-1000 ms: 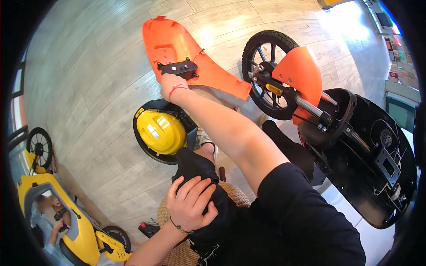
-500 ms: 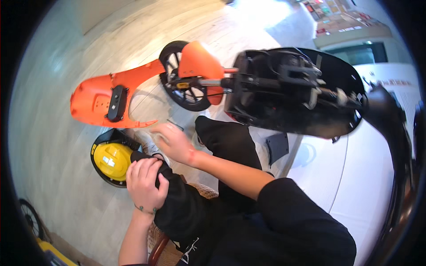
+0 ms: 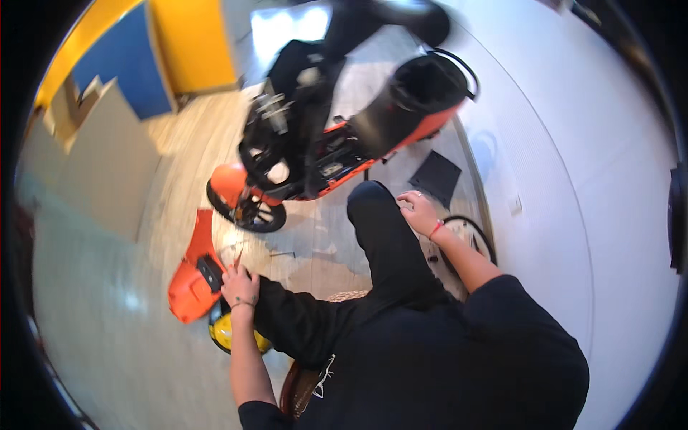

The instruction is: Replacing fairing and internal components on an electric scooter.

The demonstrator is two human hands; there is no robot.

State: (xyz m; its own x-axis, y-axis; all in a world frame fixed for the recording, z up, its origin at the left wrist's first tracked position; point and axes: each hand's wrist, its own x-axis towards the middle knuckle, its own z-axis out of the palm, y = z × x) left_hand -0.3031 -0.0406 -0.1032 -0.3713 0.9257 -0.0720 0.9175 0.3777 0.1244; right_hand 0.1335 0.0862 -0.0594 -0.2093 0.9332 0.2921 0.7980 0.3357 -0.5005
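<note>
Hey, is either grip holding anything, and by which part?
Nothing is visibly held: the left grip rests at the left knee, the right grip looks empty beside the right knee.

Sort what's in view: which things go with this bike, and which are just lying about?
Seem to belong:
orange panel, near the left hand
black part lying on it
orange-and-black two-wheeler
flat black panel, near the right hand

Seem just about:
yellow domed thing, partly hidden, use unclear
blue and yellow boards, upper left

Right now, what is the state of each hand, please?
Left hand: open, at the left knee, nothing visibly held.
Right hand: open, nothing visibly held.
</note>
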